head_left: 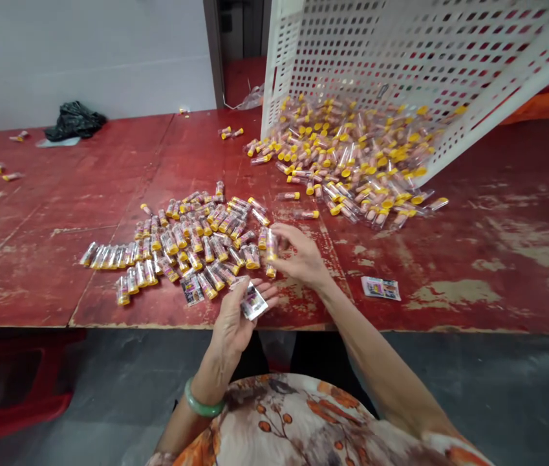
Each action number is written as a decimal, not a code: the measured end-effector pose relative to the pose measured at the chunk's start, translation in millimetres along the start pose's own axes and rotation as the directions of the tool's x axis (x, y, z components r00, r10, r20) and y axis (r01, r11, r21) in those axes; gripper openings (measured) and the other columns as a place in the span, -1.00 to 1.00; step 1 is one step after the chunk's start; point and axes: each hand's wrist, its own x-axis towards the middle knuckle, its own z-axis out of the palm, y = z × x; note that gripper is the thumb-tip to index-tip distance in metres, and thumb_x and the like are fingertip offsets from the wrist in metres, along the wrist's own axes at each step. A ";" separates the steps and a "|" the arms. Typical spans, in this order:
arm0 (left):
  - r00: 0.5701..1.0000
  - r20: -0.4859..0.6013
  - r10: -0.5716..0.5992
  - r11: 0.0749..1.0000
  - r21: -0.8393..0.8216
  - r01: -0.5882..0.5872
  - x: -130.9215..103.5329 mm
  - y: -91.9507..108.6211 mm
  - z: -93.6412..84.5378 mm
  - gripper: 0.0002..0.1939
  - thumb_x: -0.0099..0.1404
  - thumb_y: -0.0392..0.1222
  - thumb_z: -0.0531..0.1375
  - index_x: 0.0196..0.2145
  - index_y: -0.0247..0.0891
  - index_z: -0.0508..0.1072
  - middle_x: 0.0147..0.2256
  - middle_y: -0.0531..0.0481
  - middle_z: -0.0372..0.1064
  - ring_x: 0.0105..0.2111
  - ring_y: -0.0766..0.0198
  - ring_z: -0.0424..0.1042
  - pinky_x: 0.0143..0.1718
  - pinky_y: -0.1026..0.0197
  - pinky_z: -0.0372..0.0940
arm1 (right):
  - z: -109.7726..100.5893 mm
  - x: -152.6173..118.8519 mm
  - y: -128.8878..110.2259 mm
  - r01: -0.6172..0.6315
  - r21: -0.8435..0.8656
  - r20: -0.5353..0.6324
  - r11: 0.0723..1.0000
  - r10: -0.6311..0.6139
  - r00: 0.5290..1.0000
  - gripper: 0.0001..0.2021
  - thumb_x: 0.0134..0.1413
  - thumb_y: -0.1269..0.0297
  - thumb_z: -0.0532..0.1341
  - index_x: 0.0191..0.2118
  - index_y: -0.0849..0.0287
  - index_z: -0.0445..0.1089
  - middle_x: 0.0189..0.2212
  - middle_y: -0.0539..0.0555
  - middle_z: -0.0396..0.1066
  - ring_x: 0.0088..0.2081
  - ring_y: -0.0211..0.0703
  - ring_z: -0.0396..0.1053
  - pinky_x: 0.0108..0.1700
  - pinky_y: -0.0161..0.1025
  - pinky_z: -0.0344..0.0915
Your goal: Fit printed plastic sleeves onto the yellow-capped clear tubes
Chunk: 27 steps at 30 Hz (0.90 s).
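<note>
My left hand [230, 318] is palm up near the table's front edge, with its thumb over a small stack of printed labels [255, 304]. Between the thumb and fingers of my right hand [303, 257] is a small clear tube [271, 246] with printing on it, held upright beside the others. Just left of both hands lies a spread of wrapped tubes with yellow caps [196, 236], some lined up in rows. A loose printed label [191, 289] lies at the near side of that spread.
A white perforated crate [400, 45] is tipped on its side at the back right, spilling yellow-capped tubes [352, 155] onto the red table [497, 259]. Another label stack [381, 288] lies right. A black plastic bag [75, 121] sits back left. A red stool [26, 414] stands below left.
</note>
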 end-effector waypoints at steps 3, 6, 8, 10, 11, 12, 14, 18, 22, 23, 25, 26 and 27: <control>0.999 0.048 0.012 0.999 -0.047 -0.010 -2.4 7.3 -2.4 -0.87 0.13 -0.37 0.21 -0.31 -0.43 0.45 -0.24 -0.27 0.51 -0.14 -0.06 0.49 -0.09 -0.12 0.38 | 35.3 45.9 37.7 0.023 -0.167 0.077 0.986 -0.010 0.997 -0.51 -0.14 0.23 0.31 -0.01 0.22 0.35 0.01 0.26 0.36 0.08 0.08 0.28 0.13 0.05 0.20; 0.994 0.102 0.043 0.997 0.064 -0.050 -3.4 10.7 -2.1 -0.80 0.13 -0.36 0.25 -0.23 -0.41 0.45 -0.21 -0.26 0.51 -0.17 -0.04 0.50 -0.13 -0.08 0.41 | 50.8 71.5 61.9 0.014 -0.225 0.138 0.974 0.017 0.990 -0.50 -0.19 0.19 0.35 -0.05 0.22 0.38 0.00 0.23 0.37 0.05 0.06 0.29 0.09 -0.01 0.23; 0.992 0.105 0.071 0.987 0.137 -0.085 -0.7 11.4 -1.6 -0.76 0.14 -0.29 0.28 -0.21 -0.40 0.45 -0.25 -0.23 0.52 -0.24 0.01 0.53 -0.21 -0.01 0.46 | 39.8 73.6 72.5 -0.015 -0.271 0.157 0.963 0.060 0.986 -0.54 -0.13 0.16 0.32 -0.05 0.19 0.38 0.03 0.20 0.35 0.06 0.02 0.27 0.08 -0.05 0.22; 0.991 0.090 0.095 0.980 0.167 -0.109 4.4 11.2 -1.4 -0.74 0.11 -0.25 0.31 -0.23 -0.39 0.46 -0.32 -0.18 0.53 -0.31 0.04 0.54 -0.30 0.07 0.47 | 14.4 68.0 83.1 -0.087 -0.326 0.137 0.941 0.138 0.981 -0.66 0.00 0.21 0.22 -0.07 0.19 0.39 0.06 0.21 0.32 0.08 0.02 0.23 0.07 -0.05 0.18; 0.991 0.085 0.101 0.980 0.166 -0.114 7.2 10.8 -1.3 -0.74 0.09 -0.25 0.32 -0.24 -0.40 0.46 -0.34 -0.17 0.53 -0.32 0.05 0.54 -0.31 0.09 0.47 | -0.9 64.2 89.3 -0.138 -0.353 0.116 0.925 0.189 0.975 -0.71 0.03 0.26 0.17 -0.11 0.21 0.41 0.04 0.24 0.32 0.07 0.05 0.21 0.05 -0.04 0.17; 0.991 0.084 0.101 0.981 0.158 -0.113 9.9 10.2 -1.1 -0.74 0.08 -0.24 0.33 -0.26 -0.40 0.47 -0.36 -0.17 0.53 -0.32 0.05 0.54 -0.31 0.10 0.47 | -15.9 60.5 95.9 -0.191 -0.376 0.096 0.907 0.243 0.965 -0.75 0.02 0.31 0.15 -0.17 0.24 0.42 0.00 0.29 0.34 0.05 0.09 0.21 0.02 -0.02 0.16; 0.992 0.079 0.097 0.985 0.136 -0.107 14.0 8.4 0.0 -0.72 0.06 -0.21 0.34 -0.29 -0.42 0.47 -0.37 -0.17 0.53 -0.33 0.06 0.54 -0.29 0.10 0.47 | -41.0 54.3 108.4 -0.292 -0.396 0.062 0.871 0.342 0.938 -0.81 -0.07 0.35 0.16 -0.30 0.28 0.43 -0.17 0.33 0.40 -0.03 0.16 0.23 -0.06 -0.03 0.16; 0.991 0.016 0.135 0.982 0.131 -0.136 16.1 3.4 6.2 -0.65 -0.09 -0.21 0.42 -0.34 -0.40 0.47 -0.43 -0.12 0.52 -0.43 0.12 0.53 -0.37 0.13 0.46 | -61.3 39.2 107.0 -0.446 -0.325 -0.035 0.834 0.461 0.887 -0.84 -0.15 0.29 0.17 -0.39 0.25 0.36 -0.40 0.23 0.37 -0.22 0.06 0.27 -0.19 -0.10 0.17; 0.972 -0.027 0.234 0.966 0.116 -0.230 16.7 -4.1 13.6 -0.58 -0.22 -0.27 0.47 -0.35 -0.37 0.48 -0.47 -0.01 0.49 -0.53 0.25 0.48 -0.43 0.19 0.44 | -56.0 -5.4 46.0 -0.525 0.018 -0.104 0.851 0.524 0.845 -0.76 -0.09 0.13 0.07 -0.31 0.15 0.27 -0.44 0.08 0.30 -0.39 -0.10 0.28 -0.34 -0.13 0.24; 0.968 -0.030 0.250 0.963 0.112 -0.245 17.3 -6.7 15.0 -0.58 -0.23 -0.27 0.47 -0.36 -0.36 0.48 -0.46 0.01 0.49 -0.53 0.27 0.47 -0.42 0.20 0.43 | -52.2 -20.3 24.8 -0.525 0.143 -0.078 0.839 0.538 0.839 -0.77 -0.06 0.12 0.02 -0.31 0.13 0.25 -0.44 0.07 0.29 -0.39 -0.12 0.29 -0.38 -0.15 0.26; 0.965 -0.032 0.260 0.960 0.121 -0.254 18.5 -12.1 16.6 -0.60 -0.22 -0.28 0.46 -0.36 -0.35 0.50 -0.44 0.02 0.49 -0.52 0.30 0.46 -0.41 0.22 0.41 | -42.2 -47.9 -16.4 -0.499 0.669 0.070 0.551 0.622 0.780 -0.84 -0.14 0.17 0.08 -0.38 0.11 0.23 -0.45 0.05 0.26 -0.40 -0.13 0.27 -0.45 -0.18 0.25; 0.965 -0.030 0.262 0.957 0.134 -0.256 19.0 -14.8 17.0 -0.61 -0.21 -0.28 0.46 -0.36 -0.35 0.50 -0.44 0.02 0.49 -0.51 0.31 0.46 -0.40 0.23 0.40 | -36.4 -59.0 -34.3 -0.472 0.796 0.151 0.379 0.631 0.761 -0.86 -0.18 0.22 0.13 -0.41 0.11 0.23 -0.44 0.05 0.26 -0.40 -0.14 0.27 -0.48 -0.21 0.24; 0.962 -0.030 0.272 0.953 0.148 -0.265 19.3 -17.2 17.3 -0.62 -0.21 -0.29 0.46 -0.36 -0.34 0.51 -0.44 0.02 0.49 -0.49 0.32 0.46 -0.38 0.24 0.39 | -30.5 -67.6 -49.3 -0.444 0.863 0.202 0.243 0.639 0.742 -0.85 -0.22 0.27 0.18 -0.42 0.12 0.23 -0.43 0.05 0.27 -0.40 -0.17 0.26 -0.51 -0.25 0.21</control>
